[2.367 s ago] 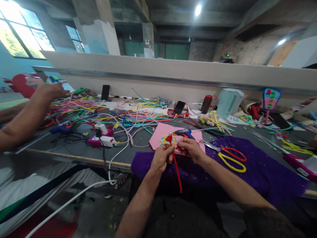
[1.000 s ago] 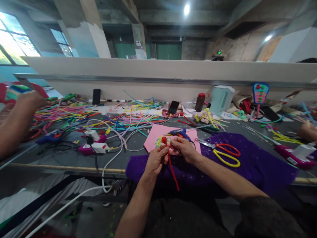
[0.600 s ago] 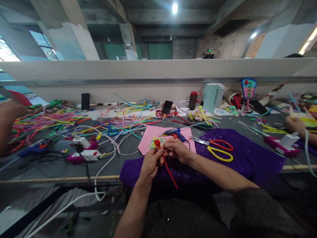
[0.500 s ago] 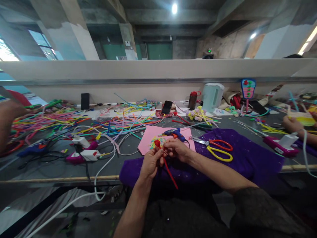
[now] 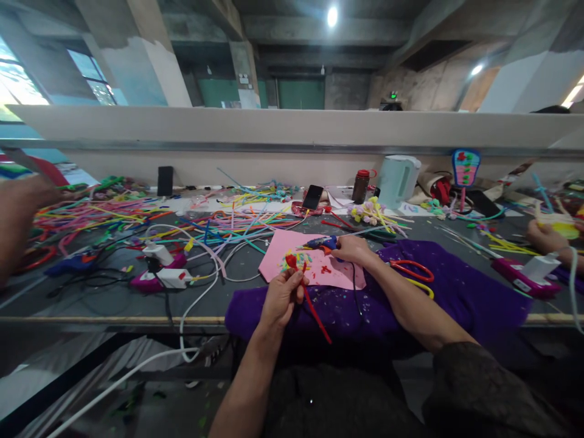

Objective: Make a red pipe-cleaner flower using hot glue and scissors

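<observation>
Between the fingertips of my left hand (image 5: 281, 298) is a red pipe cleaner (image 5: 317, 316), with a red bud-like tip above the fingers and a long tail hanging down to the right. My right hand (image 5: 353, 250) has its fingers wrapped round the handle of a blue and orange glue gun (image 5: 319, 242), whose nozzle points left. Beneath both lies a pink sheet (image 5: 278, 255) with small yellow, teal and red clippings on it. Purple cloth (image 5: 456, 286) covers the table edge. Scissors with red and yellow handles (image 5: 413, 271) lie partly hidden behind my right forearm.
Loose pipe cleaners (image 5: 104, 213) spread over the left side. Power strips (image 5: 159, 280) with white cables stand at left and right. A kettle (image 5: 399, 182), a bottle (image 5: 360, 185) and a phone (image 5: 312, 197) are at the back. Other people's hands (image 5: 542, 231) show at both sides.
My right hand has left the red pipe cleaner, moved up and right, and taken hold of the glue gun. My left hand still holds the pipe cleaner. The view has shifted slightly.
</observation>
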A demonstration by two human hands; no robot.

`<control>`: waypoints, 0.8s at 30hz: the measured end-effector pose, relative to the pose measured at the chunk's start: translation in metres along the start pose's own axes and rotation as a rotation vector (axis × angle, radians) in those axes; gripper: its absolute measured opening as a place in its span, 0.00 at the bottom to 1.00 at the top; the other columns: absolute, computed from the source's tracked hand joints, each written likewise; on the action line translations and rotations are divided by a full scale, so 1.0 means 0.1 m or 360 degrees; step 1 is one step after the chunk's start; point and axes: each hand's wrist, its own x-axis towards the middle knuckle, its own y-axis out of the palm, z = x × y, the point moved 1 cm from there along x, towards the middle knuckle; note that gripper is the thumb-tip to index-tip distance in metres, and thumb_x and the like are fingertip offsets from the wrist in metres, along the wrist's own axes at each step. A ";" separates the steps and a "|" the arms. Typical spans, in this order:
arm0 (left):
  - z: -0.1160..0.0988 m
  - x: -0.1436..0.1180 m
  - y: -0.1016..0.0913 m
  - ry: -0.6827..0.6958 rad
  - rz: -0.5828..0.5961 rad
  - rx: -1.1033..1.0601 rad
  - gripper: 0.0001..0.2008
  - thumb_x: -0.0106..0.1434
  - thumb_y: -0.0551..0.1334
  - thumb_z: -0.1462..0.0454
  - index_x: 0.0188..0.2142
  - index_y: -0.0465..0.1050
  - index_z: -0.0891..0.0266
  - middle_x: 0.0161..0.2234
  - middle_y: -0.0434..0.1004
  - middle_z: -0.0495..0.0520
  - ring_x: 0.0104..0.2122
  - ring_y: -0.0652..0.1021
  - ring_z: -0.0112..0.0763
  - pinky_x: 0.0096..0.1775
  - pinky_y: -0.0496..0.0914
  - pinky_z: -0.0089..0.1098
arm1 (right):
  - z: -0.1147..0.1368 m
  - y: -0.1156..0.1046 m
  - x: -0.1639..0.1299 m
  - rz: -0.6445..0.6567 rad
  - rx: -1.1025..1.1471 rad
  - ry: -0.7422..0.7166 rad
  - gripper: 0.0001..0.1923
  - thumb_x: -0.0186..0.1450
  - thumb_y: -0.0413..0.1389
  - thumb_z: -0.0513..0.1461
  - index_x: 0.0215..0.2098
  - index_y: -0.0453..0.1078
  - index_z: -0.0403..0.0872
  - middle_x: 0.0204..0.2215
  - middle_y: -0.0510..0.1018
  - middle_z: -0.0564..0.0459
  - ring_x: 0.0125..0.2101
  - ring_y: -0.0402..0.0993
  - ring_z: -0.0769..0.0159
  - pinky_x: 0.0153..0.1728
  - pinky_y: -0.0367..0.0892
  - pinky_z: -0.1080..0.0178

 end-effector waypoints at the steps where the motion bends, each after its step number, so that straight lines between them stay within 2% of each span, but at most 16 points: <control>1: 0.00 0.00 0.00 0.0003 -0.0003 -0.0002 0.12 0.49 0.64 0.60 0.24 0.65 0.66 0.16 0.68 0.46 0.11 0.62 0.15 0.14 0.52 0.21 | 0.01 0.01 0.01 0.0009 -0.0001 0.0000 0.15 0.51 0.54 0.46 0.30 0.73 0.46 0.30 0.77 0.46 0.30 0.71 0.58 0.25 0.57 0.66; 6: 0.00 0.00 -0.01 0.0043 -0.0021 -0.0078 0.12 0.49 0.64 0.60 0.25 0.65 0.66 0.21 0.71 0.47 0.11 0.62 0.14 0.14 0.53 0.21 | -0.01 -0.01 0.01 0.0009 0.0010 0.0020 0.14 0.53 0.51 0.44 0.31 0.73 0.45 0.30 0.77 0.46 0.29 0.71 0.61 0.25 0.57 0.67; 14: 0.00 -0.01 -0.01 0.0016 -0.0033 -0.0122 0.12 0.48 0.64 0.60 0.25 0.65 0.66 0.21 0.71 0.47 0.10 0.62 0.14 0.13 0.53 0.21 | -0.12 0.00 -0.03 -0.0118 0.0050 0.0043 0.16 0.55 0.48 0.44 0.28 0.73 0.41 0.27 0.76 0.43 0.27 0.70 0.61 0.23 0.54 0.67; 20: -0.01 0.00 -0.04 -0.0010 -0.0056 -0.0257 0.12 0.47 0.65 0.61 0.25 0.66 0.66 0.22 0.73 0.48 0.11 0.62 0.13 0.13 0.53 0.19 | -0.12 -0.10 -0.09 -0.0280 0.0174 -0.0056 0.16 0.57 0.46 0.44 0.28 0.71 0.42 0.24 0.75 0.48 0.25 0.68 0.66 0.23 0.53 0.69; 24: -0.13 0.04 -0.09 -0.0008 -0.0132 -0.0357 0.12 0.46 0.67 0.63 0.28 0.67 0.66 0.28 0.75 0.52 0.15 0.66 0.15 0.13 0.54 0.18 | -0.05 -0.12 -0.17 -0.0387 0.0261 -0.0137 0.14 0.58 0.46 0.43 0.30 0.69 0.42 0.24 0.74 0.50 0.24 0.67 0.68 0.23 0.53 0.69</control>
